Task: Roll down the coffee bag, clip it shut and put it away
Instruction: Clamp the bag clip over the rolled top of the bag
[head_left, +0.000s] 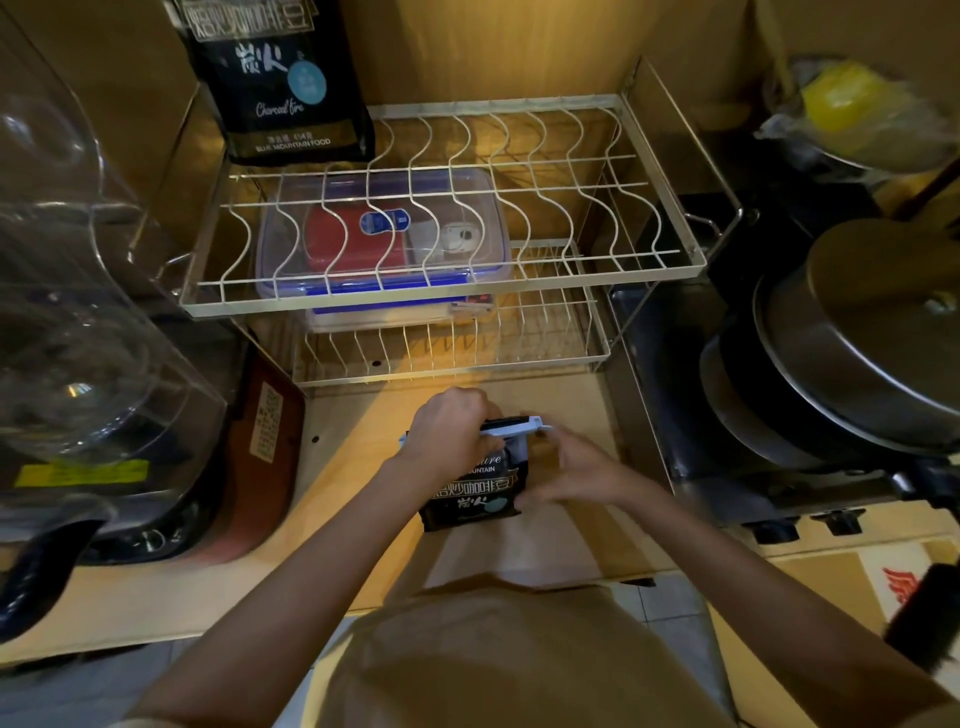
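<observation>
Black coffee bag (470, 499) stands on the surface (545, 551); left hand (449, 434) grasps the clip (511, 425) at twelve o'clock, right hand (566, 475) clenches its three-o'clock side, steadying it.

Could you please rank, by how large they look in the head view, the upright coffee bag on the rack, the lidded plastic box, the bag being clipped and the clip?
1. Lidded plastic box
2. Upright coffee bag, partly cropped at the top
3. Bag being clipped, partly hidden by both hands
4. Clip

Left hand (451, 434) hides clip's (511, 425) left end & coffee bag (475, 493) top.
</observation>
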